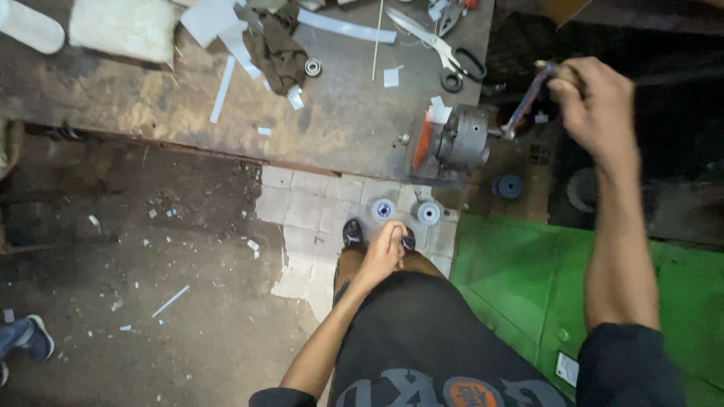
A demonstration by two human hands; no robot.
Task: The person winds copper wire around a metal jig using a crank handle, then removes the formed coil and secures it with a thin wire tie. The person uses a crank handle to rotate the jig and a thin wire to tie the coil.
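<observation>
Grey steel first: the chuck (461, 138) sits at the worn bench's (151, 105) right end, and my right hand (596, 102) is closed around the top of the crank handle (528, 102) socketed into it. I'd judge a good turn needs the handle kept seated square and the wrist in line. My left hand (386, 250) hangs loosely curled at my thigh; whether it holds anything, I can't tell. Motion blurs the handle's grip, and darkness swallows whatever lies behind the chuck.
</observation>
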